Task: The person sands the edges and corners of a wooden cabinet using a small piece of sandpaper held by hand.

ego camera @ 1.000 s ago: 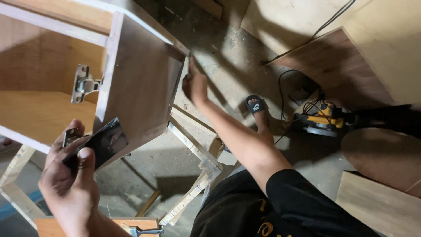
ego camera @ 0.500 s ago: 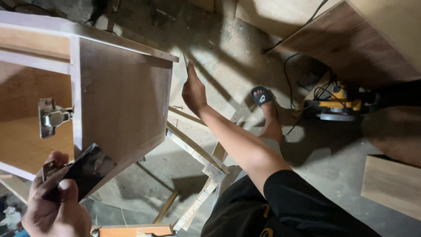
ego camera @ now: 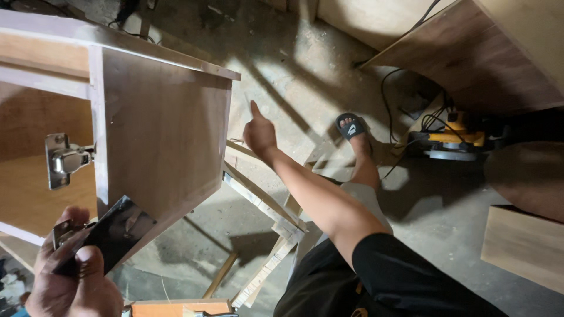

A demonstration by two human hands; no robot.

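My left hand [ego camera: 70, 276] at the lower left grips a flat dark scraper [ego camera: 114, 232], its blade lying against the lower edge of a brown cabinet door [ego camera: 164, 141]. The door stands open from a wooden cabinet [ego camera: 35, 64] and carries a metal hinge [ego camera: 64, 159] on its inner side. My right hand [ego camera: 258, 132] is stretched out past the door's right edge, index finger pointing up and away, the other fingers curled, holding nothing. It is just off the door.
Thin wooden slats [ego camera: 258, 205] lie crossed on the dusty concrete floor below the door. My sandalled foot [ego camera: 351, 126] rests beside a yellow power saw [ego camera: 449, 144] with black cables. Wooden panels [ego camera: 482, 53] stand at the right, another board [ego camera: 523, 243] at lower right.
My right hand has come off the door's edge and now points with one finger. The view has shifted, so the door and hinge sit further right. My left hand still holds the scraper.
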